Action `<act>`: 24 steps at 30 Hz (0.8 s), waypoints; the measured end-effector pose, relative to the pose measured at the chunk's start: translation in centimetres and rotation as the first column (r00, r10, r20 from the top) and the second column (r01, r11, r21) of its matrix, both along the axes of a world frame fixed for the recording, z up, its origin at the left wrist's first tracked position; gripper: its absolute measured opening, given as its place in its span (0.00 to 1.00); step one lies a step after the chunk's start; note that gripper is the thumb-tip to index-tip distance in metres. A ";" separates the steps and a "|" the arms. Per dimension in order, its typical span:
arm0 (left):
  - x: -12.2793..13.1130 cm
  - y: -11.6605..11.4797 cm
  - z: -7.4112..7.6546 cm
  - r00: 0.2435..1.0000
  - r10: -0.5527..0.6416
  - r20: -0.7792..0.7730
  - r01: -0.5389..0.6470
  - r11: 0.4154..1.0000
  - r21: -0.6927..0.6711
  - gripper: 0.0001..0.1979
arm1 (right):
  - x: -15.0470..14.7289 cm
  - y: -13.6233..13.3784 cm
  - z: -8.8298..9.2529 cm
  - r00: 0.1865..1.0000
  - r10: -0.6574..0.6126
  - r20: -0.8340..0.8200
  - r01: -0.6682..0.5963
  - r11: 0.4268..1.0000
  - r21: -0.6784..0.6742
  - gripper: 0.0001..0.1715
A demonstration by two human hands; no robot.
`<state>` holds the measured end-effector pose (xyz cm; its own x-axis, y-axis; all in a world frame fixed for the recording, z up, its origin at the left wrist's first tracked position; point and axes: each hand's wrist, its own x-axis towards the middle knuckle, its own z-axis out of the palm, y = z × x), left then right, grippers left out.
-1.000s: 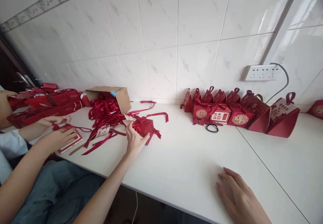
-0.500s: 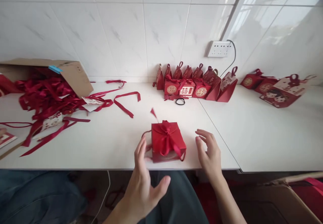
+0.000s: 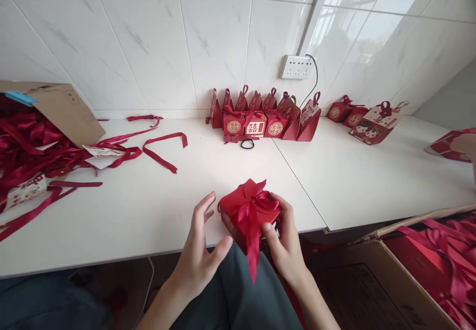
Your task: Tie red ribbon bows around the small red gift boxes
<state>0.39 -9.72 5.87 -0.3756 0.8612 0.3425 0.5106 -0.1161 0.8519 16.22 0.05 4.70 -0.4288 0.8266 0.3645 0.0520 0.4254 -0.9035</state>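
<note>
A red gift box (image 3: pixel 238 203) with a satin ribbon bow (image 3: pixel 256 205) on its lid is at the table's front edge, turned cornerwise and slightly tilted. My right hand (image 3: pixel 284 233) grips its right side, thumb on the near face and fingers behind. To the left of the box, my left hand (image 3: pixel 204 240) is open, its thumb and fingers spread and apart from the box. One long ribbon tail hangs down over the near side toward my lap.
Several red gift boxes (image 3: pixel 256 124) stand by the tiled wall, a black hair tie (image 3: pixel 247 144) before them. Loose ribbons (image 3: pixel 163 154) and a cardboard box of ribbon (image 3: pixel 70 106) are left. An open carton (image 3: pixel 375 260) of red boxes stands lower right; a socket strip (image 3: pixel 295 67) is on the wall.
My right hand has closed on the gift box, which is now turned and tilted. My left hand stays open beside it. The view has swung to the right.
</note>
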 end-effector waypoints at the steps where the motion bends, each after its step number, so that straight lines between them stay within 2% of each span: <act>1: 0.2 0.0 0.0 1.000 -0.020 0.023 0.020 1.000 -0.017 0.31 | -0.3 -0.5 0.0 1.000 0.009 0.006 -0.009 1.000 -0.007 0.28; 4: 0.6 -0.6 -0.2 0.995 -0.027 0.092 0.032 0.999 -0.044 0.36 | -1.2 -1.9 0.1 0.998 0.053 0.024 -0.053 0.998 -0.017 0.31; 7: 0.1 -1.6 -0.1 0.993 0.084 0.087 -0.080 0.996 -0.049 0.38 | -1.3 -2.2 0.4 0.996 0.089 -0.016 -0.089 0.996 -0.014 0.37; 8: -0.2 -2.0 0.1 0.986 0.140 0.088 -0.136 0.989 -0.048 0.37 | -1.1 -1.8 0.6 0.995 0.079 -0.062 -0.081 0.996 -0.030 0.36; 10: -0.9 -3.1 0.9 0.957 0.264 0.118 -0.260 0.964 -0.052 0.31 | -0.7 -0.3 1.1 0.991 0.010 -0.137 -0.026 0.994 -0.111 0.26; 11: -1.2 -3.6 1.4 0.940 0.311 0.140 -0.303 0.950 -0.076 0.25 | -0.6 0.7 1.4 0.991 -0.031 -0.129 0.009 0.986 -0.164 0.21; 12: -1.4 -4.1 2.0 0.929 0.333 0.161 -0.315 0.941 -0.123 0.18 | -0.6 1.7 1.7 0.996 -0.049 -0.081 0.031 0.977 -0.212 0.21; 13: -1.5 -4.5 2.6 0.929 0.324 0.177 -0.291 0.937 -0.192 0.15 | -0.7 2.7 2.0 1.000 -0.023 -0.005 0.021 0.968 -0.250 0.25; 15: -1.4 -5.0 3.7 0.957 0.192 0.219 -0.099 0.922 -0.373 0.21 | -1.3 4.1 2.6 0.984 0.129 0.120 -0.084 0.942 -0.324 0.29; 17: -0.7 -5.0 4.3 0.948 -0.005 0.319 0.168 0.859 -0.484 0.26 | -2.2 4.8 3.1 0.960 0.226 0.163 -0.150 0.912 -0.383 0.31; 19: 0.1 -4.7 4.4 0.889 -0.120 0.442 0.356 0.789 -0.501 0.25 | -3.1 4.8 3.5 0.961 0.232 0.154 -0.149 0.895 -0.420 0.31; 21: 0.6 -4.3 4.1 0.829 -0.138 0.542 0.437 0.766 -0.472 0.20 | -3.9 4.4 3.9 0.966 0.231 0.116 -0.154 0.875 -0.459 0.29; 24: 0.5 -4.3 3.7 0.790 -0.124 0.601 0.438 0.799 -0.411 0.15 | -4.4 3.9 4.3 0.969 0.245 0.014 -0.206 0.842 -0.498 0.26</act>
